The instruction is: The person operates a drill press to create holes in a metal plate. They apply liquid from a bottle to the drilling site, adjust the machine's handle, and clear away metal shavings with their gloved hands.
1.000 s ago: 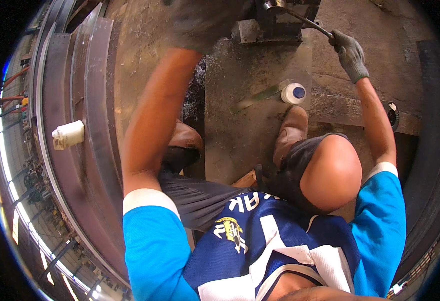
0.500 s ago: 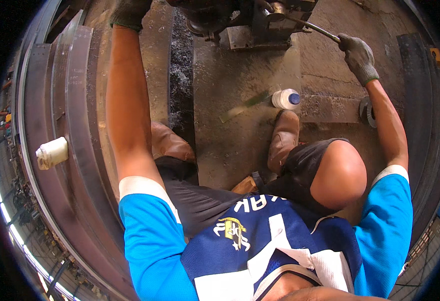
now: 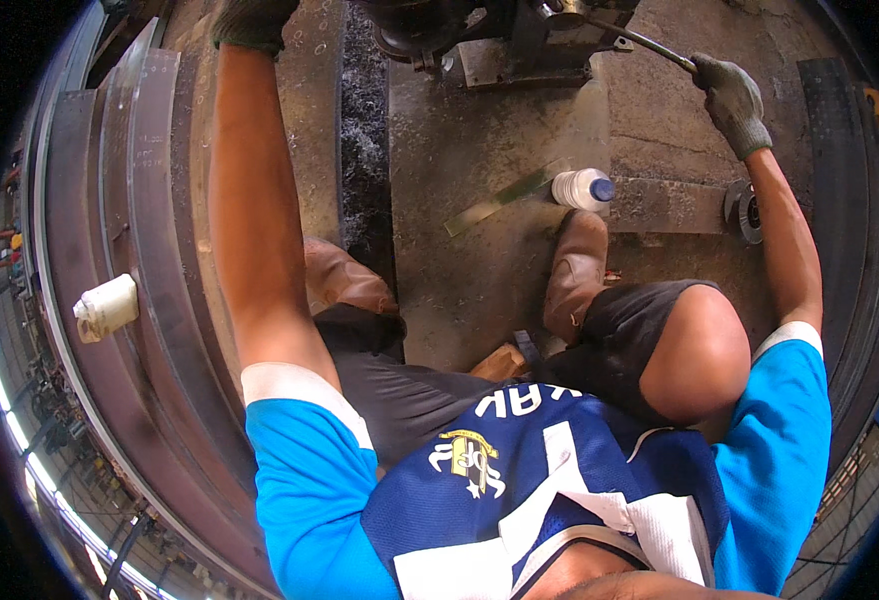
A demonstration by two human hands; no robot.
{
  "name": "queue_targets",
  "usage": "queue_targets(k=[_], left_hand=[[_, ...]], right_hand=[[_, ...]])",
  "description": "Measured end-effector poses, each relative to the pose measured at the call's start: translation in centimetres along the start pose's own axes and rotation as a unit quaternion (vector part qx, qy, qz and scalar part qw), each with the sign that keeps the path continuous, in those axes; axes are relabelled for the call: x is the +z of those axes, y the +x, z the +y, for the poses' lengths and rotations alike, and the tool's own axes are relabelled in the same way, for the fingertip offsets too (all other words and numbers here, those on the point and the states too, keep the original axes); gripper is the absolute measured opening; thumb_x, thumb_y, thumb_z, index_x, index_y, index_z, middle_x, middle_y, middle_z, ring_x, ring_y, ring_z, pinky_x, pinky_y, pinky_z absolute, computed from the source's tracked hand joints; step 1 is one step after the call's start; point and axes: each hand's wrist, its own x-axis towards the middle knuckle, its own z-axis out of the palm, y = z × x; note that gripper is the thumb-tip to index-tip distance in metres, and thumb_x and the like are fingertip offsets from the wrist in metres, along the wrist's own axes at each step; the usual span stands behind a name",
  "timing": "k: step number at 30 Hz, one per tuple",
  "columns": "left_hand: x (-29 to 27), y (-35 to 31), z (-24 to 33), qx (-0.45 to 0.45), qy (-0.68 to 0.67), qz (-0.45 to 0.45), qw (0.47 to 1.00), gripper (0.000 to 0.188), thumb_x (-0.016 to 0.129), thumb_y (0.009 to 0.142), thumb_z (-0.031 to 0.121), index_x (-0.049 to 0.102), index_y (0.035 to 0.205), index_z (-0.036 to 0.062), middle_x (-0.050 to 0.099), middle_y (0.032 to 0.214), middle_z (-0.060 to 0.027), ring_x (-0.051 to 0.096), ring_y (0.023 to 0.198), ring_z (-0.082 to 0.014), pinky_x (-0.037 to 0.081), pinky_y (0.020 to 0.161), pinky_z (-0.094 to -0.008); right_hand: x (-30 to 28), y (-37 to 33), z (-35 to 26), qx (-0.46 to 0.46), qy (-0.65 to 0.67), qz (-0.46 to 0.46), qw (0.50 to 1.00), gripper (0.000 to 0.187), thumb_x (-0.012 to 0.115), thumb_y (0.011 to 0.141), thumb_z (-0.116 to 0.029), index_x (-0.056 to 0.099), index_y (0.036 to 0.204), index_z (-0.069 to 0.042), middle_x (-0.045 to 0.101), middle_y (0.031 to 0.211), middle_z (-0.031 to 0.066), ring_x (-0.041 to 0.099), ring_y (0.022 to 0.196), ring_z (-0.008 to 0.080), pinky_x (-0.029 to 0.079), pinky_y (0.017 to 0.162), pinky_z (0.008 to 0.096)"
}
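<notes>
1. Near the top edge of the head view, we see the gloved right hand [image 3: 731,98] closed around the end of a metal bar [image 3: 649,42], which slants up leftward to a dark machine [image 3: 529,62].
2. At the upper left, we see only part of the gloved left hand [image 3: 253,24]; the edge cuts it, so we cannot tell whether it grips something.
3. Below the machine, we find a white bottle [image 3: 573,188] with blue cap, just beside the right boot [image 3: 572,268].
4. At far left, we notice a white container [image 3: 109,306] upon brown beams [image 3: 151,240].
</notes>
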Motion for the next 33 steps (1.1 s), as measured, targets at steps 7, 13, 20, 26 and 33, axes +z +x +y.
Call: queue_targets(k=[7, 13, 20, 26, 33], left_hand=[[0.3, -0.2, 1.3, -0.009, -0.011, 0.009, 1.0, 0.058, 0.07, 0.097, 0.029, 0.047, 0.145, 0.0062, 0.057, 0.134, -0.0107, 0.056, 0.123, -0.0243, 0.048, 0.104, -0.0393], [0.7, -0.6, 1.8, -0.024, -0.029, 0.007, 0.999, 0.06, 0.068, 0.099, 0.032, 0.045, 0.147, 0.0057, 0.056, 0.136, -0.0116, 0.055, 0.123, -0.0247, 0.048, 0.105, -0.0393], [1.3, -0.7, 3.9, -0.031, -0.06, 0.018, 0.998, 0.062, 0.065, 0.101, 0.036, 0.043, 0.15, 0.0051, 0.054, 0.138, -0.0126, 0.055, 0.124, -0.0251, 0.047, 0.105, -0.0394], [2.0, -1.1, 6.2, -0.039, -0.103, 0.048, 0.993, 0.064, 0.063, 0.103, 0.039, 0.041, 0.152, 0.0046, 0.053, 0.139, -0.0135, 0.054, 0.124, -0.0254, 0.047, 0.105, -0.0394], [2.3, -4.3, 22.0, 0.087, -0.268, 0.263, 0.923, 0.067, 0.053, 0.106, 0.051, 0.042, 0.148, 0.0004, 0.055, 0.128, -0.0112, 0.059, 0.113, -0.0213, 0.052, 0.094, -0.0369]], right_hand=[[-0.6, -1.3, -1.0, -0.013, 0.028, 0.021, 0.999, 0.019, 0.057, 0.093, -0.018, 0.067, 0.108, -0.013, 0.069, 0.089, 0.0184, 0.065, 0.085, 0.0436, 0.05, 0.069, 0.0511], [-0.7, -0.7, -0.4, -0.038, 0.013, 0.029, 0.999, 0.023, 0.057, 0.096, -0.023, 0.069, 0.113, -0.015, 0.07, 0.091, 0.0174, 0.067, 0.085, 0.0415, 0.051, 0.069, 0.0498], [0.4, -0.5, 0.7, -0.058, 0.002, 0.059, 0.997, 0.028, 0.057, 0.094, -0.021, 0.071, 0.118, -0.014, 0.071, 0.092, 0.0177, 0.068, 0.086, 0.0408, 0.052, 0.07, 0.0497], [-0.2, -0.4, 0.0, -0.03, 0.028, 0.028, 0.999, 0.025, 0.057, 0.093, -0.018, 0.071, 0.113, -0.015, 0.07, 0.091, 0.0176, 0.067, 0.086, 0.042, 0.051, 0.07, 0.0505], [0.9, -1.1, -0.2, -0.017, 0.011, 0.014, 1.0, 0.013, 0.057, 0.091, -0.016, 0.064, 0.101, -0.012, 0.065, 0.084, 0.0173, 0.065, 0.085, 0.0428, 0.048, 0.069, 0.0519]])
